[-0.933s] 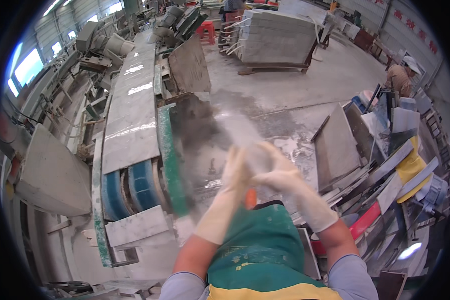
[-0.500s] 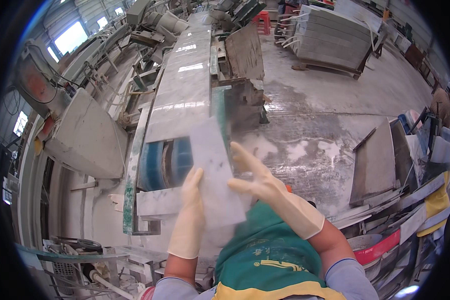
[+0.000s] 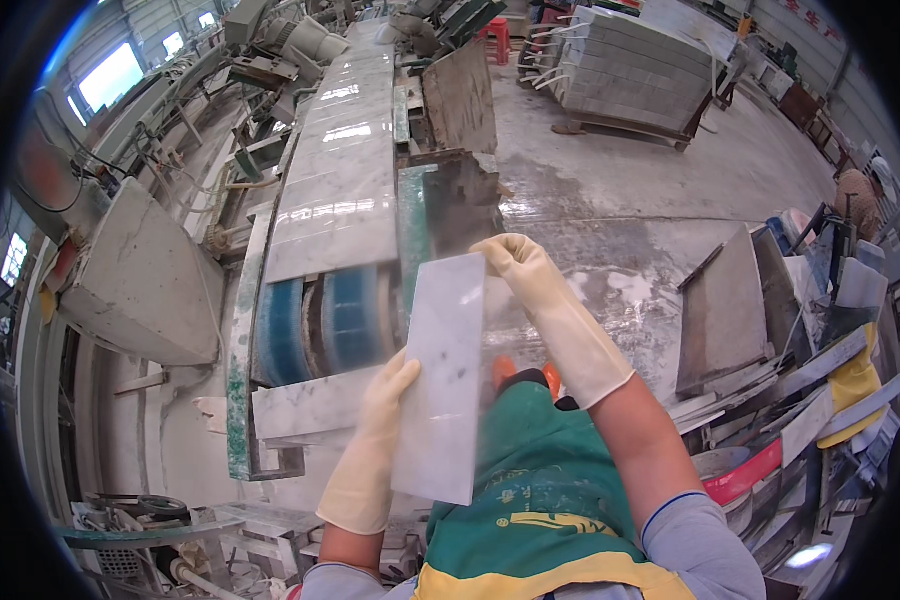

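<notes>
A long white marble tile [image 3: 441, 385] with grey flecks is held up in front of my green apron, one narrow end up. My left hand [image 3: 388, 402], in a cream rubber glove, grips its left edge, thumb on the face and the other fingers hidden behind. At the tile's upper right corner, my gloved right hand [image 3: 518, 264] has its fingers curled against the edge. Just beyond the left edge lie the blue rollers [image 3: 322, 322] of a conveyor, with a line of polished marble slabs [image 3: 335, 205] on it.
A pale stone strip [image 3: 315, 408] crosses the conveyor's near end. At left stands a large grey machine housing [image 3: 142, 270]. Stone offcuts [image 3: 735, 310] lean at the right, and a big stack of slabs [image 3: 630, 75] stands farther off. Wet floor [image 3: 610, 215] lies between; a person [image 3: 858, 198] is at far right.
The tile has turned more upright and its blur is gone. My right hand has gone from open beside the tile to curled at its top corner. The whole view has shifted slightly.
</notes>
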`<act>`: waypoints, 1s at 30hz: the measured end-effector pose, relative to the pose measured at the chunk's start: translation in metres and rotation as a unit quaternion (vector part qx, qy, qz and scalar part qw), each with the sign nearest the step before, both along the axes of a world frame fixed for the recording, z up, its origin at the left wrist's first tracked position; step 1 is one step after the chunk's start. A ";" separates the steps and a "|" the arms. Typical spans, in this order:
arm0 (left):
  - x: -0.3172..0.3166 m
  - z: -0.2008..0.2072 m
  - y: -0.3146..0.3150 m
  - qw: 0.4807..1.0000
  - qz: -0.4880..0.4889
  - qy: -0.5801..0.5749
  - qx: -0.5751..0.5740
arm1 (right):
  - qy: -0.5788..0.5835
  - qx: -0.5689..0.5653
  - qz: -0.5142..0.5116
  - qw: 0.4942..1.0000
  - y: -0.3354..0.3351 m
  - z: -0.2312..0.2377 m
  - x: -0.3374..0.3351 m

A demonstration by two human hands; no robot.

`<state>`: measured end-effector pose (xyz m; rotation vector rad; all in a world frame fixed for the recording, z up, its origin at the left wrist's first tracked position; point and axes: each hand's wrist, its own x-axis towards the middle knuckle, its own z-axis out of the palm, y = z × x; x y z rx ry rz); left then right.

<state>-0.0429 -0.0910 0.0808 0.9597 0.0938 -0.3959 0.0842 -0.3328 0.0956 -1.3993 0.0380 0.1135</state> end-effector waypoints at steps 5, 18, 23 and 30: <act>0.000 -0.021 0.030 0.986 0.154 0.067 0.020 | -0.005 -0.121 -0.106 0.987 -0.039 -0.001 -0.009; 0.155 -0.143 0.123 0.840 0.530 0.096 -0.062 | 0.099 -0.106 -0.388 0.910 -0.321 -0.080 -0.165; 0.189 -0.136 0.098 0.794 0.597 0.107 -0.046 | 0.132 -0.076 -0.429 0.890 -0.359 -0.111 -0.236; 0.207 -0.140 0.094 0.773 0.612 0.163 0.049 | 0.201 -0.070 -0.444 0.870 -0.388 -0.152 -0.299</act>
